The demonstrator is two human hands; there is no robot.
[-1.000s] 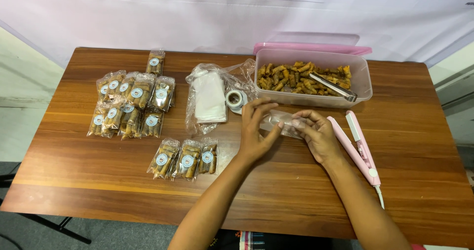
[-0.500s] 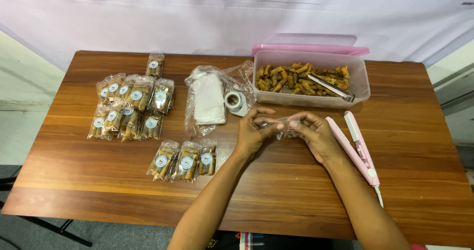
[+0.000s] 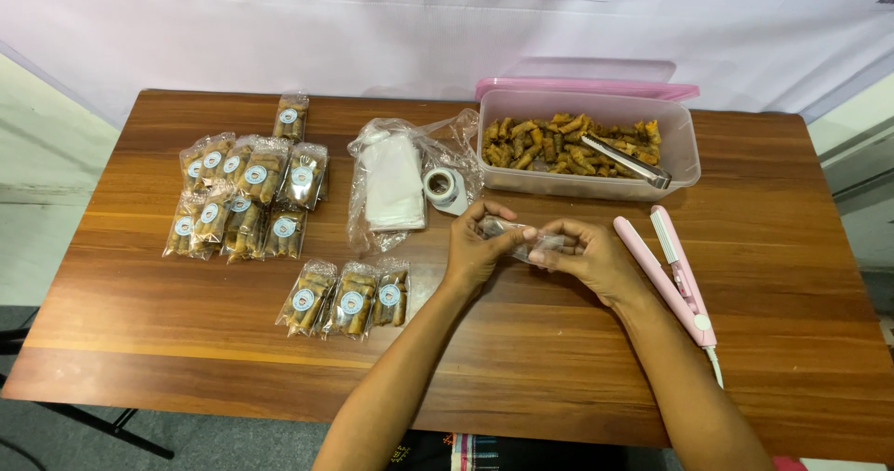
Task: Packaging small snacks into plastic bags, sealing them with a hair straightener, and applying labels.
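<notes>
Between both hands, clear pouch (image 3: 526, 239) pinched by fingers (image 3: 527, 235) (round blue-labelled packets (image 3: 240, 196) left)

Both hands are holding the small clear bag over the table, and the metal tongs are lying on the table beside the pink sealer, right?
Not quite. In the head view the tongs lie inside the snack tub, not beside the pink sealer. Both hands, left and right, do hold the clear bag.

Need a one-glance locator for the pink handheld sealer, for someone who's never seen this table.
Start at the clear plastic tub of fried snacks at the far right of the wooden table. Just in front of it, beside the person's right hand, lies the long pink clamp-shaped heat sealer. It is the only pink tool lying flat on the wood, cord trailing toward the near edge.
</notes>
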